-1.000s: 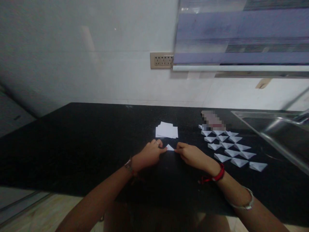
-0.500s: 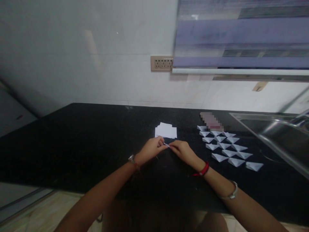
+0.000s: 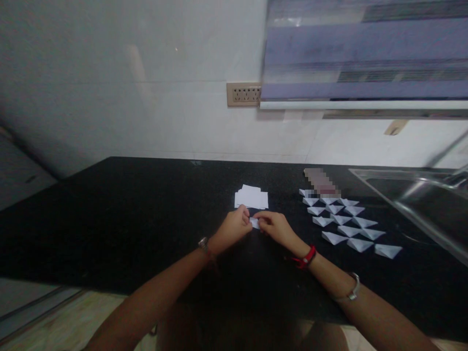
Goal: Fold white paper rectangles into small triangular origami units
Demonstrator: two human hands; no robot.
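Note:
Between my two hands is a small white piece of paper (image 3: 255, 223), partly covered by fingers. My left hand (image 3: 234, 225) pinches its left end, fingers curled in. At the right end, my right hand (image 3: 276, 226) grips the paper between thumb and fingertips. Just beyond my hands lies a stack of white paper slips (image 3: 252, 197), slightly fanned. Off to the right, several folded white paper pieces (image 3: 340, 220) with pointed ends are laid out in slanting rows on the black countertop (image 3: 146, 219).
A pixelated pinkish flat object (image 3: 321, 183) lies behind the folded pieces. The metal sink (image 3: 405, 195) is set into the counter at the right. On the wall are a socket panel (image 3: 244, 94) and a purple striped blind (image 3: 365, 53).
The paper between my hands has turned, so that more of its white face shows. Both hands have shifted only slightly.

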